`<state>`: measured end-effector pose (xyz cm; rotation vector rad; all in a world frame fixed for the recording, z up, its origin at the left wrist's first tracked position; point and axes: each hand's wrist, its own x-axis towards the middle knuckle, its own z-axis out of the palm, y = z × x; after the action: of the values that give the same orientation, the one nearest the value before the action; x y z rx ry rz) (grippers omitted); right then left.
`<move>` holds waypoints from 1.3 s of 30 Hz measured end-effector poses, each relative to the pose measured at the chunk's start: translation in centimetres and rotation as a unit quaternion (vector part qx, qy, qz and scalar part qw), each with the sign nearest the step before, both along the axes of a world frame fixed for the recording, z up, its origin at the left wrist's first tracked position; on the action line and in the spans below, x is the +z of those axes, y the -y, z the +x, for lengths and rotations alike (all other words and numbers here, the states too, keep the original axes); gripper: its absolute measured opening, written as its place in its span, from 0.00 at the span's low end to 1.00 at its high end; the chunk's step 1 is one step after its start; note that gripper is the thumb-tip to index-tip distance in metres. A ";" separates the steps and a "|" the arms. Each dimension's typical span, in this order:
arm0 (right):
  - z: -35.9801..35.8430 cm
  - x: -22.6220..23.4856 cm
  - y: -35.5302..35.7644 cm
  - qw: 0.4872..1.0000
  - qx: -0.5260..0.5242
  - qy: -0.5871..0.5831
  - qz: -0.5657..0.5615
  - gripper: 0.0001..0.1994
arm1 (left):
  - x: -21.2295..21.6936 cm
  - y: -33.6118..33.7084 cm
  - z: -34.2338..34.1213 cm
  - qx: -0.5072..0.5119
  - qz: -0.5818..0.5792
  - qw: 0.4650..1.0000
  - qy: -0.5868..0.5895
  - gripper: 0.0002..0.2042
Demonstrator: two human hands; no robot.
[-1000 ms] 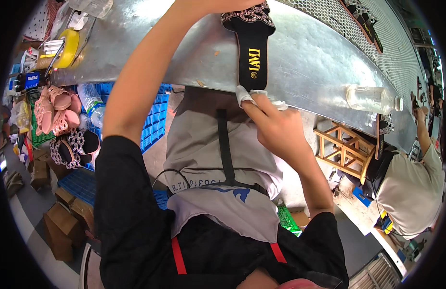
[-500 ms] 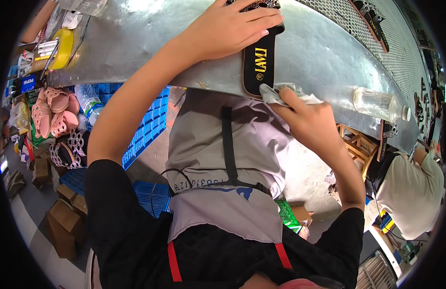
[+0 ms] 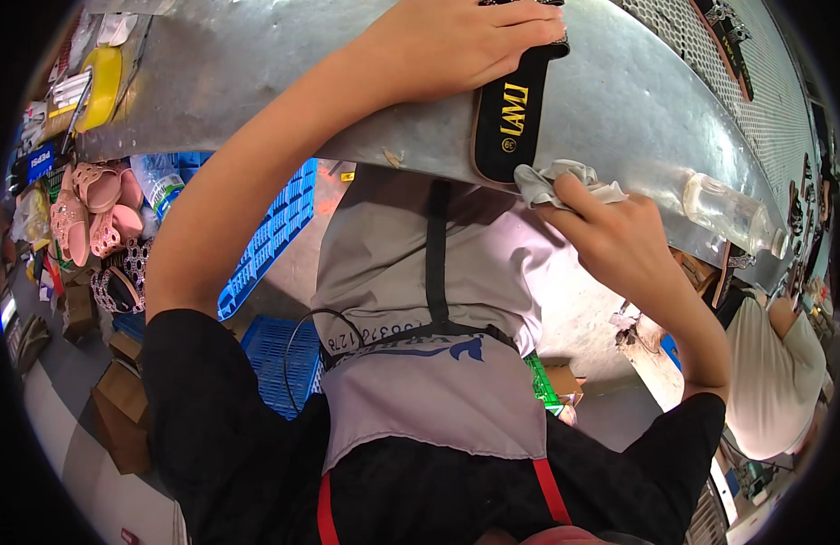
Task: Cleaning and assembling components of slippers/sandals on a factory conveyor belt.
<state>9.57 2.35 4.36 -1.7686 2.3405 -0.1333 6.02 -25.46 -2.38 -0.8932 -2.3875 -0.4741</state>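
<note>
The left hand [image 3: 447, 53] clasps a sandal [image 3: 510, 127] at the near edge of the bench [image 3: 256, 64] as the right hand [image 3: 615, 234] pinches a cloth [image 3: 565, 182] at its heel, wiping apparently part-done, how much remains unclear.

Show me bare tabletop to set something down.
Bare metal table lies between the sandal and clear bottle, and between the yellow item and left forearm. Crowded: around the sandal, with left hand, right hand and cloth.

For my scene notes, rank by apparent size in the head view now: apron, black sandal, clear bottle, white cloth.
Gray apron
Black sandal, partly hidden by the left hand
Clear bottle
White cloth, smallest, crumpled in the right hand
</note>
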 end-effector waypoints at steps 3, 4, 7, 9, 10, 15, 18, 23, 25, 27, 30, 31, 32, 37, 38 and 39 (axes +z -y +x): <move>-0.3 0.3 1.5 1.000 0.015 -0.007 -0.010 0.18 | 0.0 -0.1 0.2 0.007 -0.007 1.000 0.008 0.21; -0.5 0.3 1.9 1.000 0.010 -0.005 0.003 0.18 | 0.0 0.1 0.0 0.004 -0.006 1.000 0.009 0.21; -0.2 0.6 0.6 1.000 0.003 0.009 0.026 0.18 | -0.1 0.3 0.1 0.025 -0.076 0.997 0.003 0.21; -0.3 0.5 0.7 0.999 0.000 0.017 0.032 0.17 | -0.1 0.2 0.2 0.024 -0.073 0.997 0.004 0.21; -0.3 0.2 1.6 1.000 0.005 0.015 0.015 0.17 | -0.1 0.1 0.2 0.024 -0.075 0.997 0.004 0.21; 0.6 0.3 0.3 1.000 -0.008 0.021 0.004 0.16 | 0.4 -0.3 0.9 0.018 -0.052 0.998 0.038 0.22; 0.9 -0.7 1.9 1.000 -0.009 0.009 0.001 0.17 | -0.9 -0.2 0.7 0.012 -0.055 0.998 0.007 0.21; 0.5 0.5 0.8 0.999 -0.035 0.014 0.005 0.18 | 0.7 0.0 -0.2 0.041 -0.103 0.993 -0.045 0.17; 0.3 0.0 1.7 0.998 -0.066 -0.006 -0.023 0.19 | -0.1 -0.7 -1.4 0.059 -0.152 0.980 -0.116 0.15; 1.3 -0.3 1.0 0.996 -0.079 -0.026 -0.037 0.18 | 0.3 -0.7 -1.8 0.016 -0.063 0.998 -0.016 0.15; 5.6 0.4 1.6 0.976 0.001 0.154 -0.151 0.15 | 0.3 1.7 -0.3 0.056 -0.116 0.992 0.014 0.24; 7.5 0.8 1.9 0.965 0.002 0.187 -0.184 0.14 | 0.4 2.2 0.2 0.064 -0.111 0.992 0.007 0.24; 9.0 0.6 1.8 0.950 -0.031 0.224 -0.214 0.15 | 0.2 2.1 0.8 0.058 -0.098 0.993 0.009 0.23; 14.5 -5.1 -0.6 0.801 -0.268 0.405 -0.350 0.06 | 2.6 -3.0 5.3 -0.022 0.101 0.994 -0.041 0.13; 15.8 -5.4 -0.6 0.701 -0.329 0.505 -0.381 0.08 | 2.9 -4.4 7.6 -0.067 0.160 0.984 -0.025 0.08; 16.5 -5.7 -1.7 0.630 -0.332 0.606 -0.356 0.19 | 3.1 -5.6 10.6 -0.075 0.242 0.963 0.096 0.07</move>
<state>26.11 4.01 -1.38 -0.3251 1.6325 -1.8622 16.58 -19.82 0.68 -0.8288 -2.2189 -1.1912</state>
